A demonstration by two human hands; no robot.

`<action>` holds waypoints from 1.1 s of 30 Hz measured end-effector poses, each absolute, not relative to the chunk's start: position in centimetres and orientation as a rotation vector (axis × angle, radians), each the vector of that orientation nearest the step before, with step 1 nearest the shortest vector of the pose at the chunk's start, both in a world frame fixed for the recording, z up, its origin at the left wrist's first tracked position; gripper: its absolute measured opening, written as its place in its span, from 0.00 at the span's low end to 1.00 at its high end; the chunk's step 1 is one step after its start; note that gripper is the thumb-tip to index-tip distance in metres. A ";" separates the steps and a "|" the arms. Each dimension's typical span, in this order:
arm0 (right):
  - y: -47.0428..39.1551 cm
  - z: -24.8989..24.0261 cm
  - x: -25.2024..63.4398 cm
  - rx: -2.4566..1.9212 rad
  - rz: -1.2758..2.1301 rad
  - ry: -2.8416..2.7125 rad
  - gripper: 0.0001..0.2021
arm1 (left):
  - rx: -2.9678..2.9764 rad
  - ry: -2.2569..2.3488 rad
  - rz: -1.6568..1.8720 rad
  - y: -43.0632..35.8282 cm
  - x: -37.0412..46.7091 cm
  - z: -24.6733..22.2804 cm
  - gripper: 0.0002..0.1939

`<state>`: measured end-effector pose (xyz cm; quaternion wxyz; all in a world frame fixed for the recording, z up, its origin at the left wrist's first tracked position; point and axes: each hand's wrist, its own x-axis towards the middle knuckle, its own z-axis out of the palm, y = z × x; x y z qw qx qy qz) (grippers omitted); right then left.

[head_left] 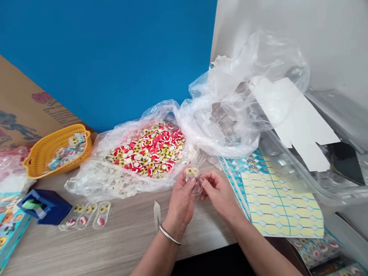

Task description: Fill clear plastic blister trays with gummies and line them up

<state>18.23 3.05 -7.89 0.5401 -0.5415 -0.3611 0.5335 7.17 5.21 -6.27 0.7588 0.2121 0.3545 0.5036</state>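
My left hand (182, 199) grips a small clear plastic case (192, 171) with two yellow eye-like pieces showing in its upper part. Against the case's lower right side, my right hand (215, 191) has its thumb and fingers pinched together; whether a small piece sits between them I cannot make out. Just beyond both hands lies an open plastic bag (124, 183) spilling a heap of small red, white and yellow pieces (149, 149). Several filled clear cases (101, 214) stand in a row on the table to the left, each with yellow and red pieces inside.
A blue tape dispenser (54, 205) and a yellow basket (35, 156) of small packets are at the left. Printed yellow sticker sheets (283, 206) lie right of my hands, beside a clear plastic bin (335, 198) holding white card. A pale pointed strip (157, 214) lies near my left wrist.
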 end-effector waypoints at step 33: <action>7.0 -11.1 -7.1 -1.510 0.784 -2.291 0.11 | 1.598 2.200 1.049 -1.5 -17.0 -13.1 0.10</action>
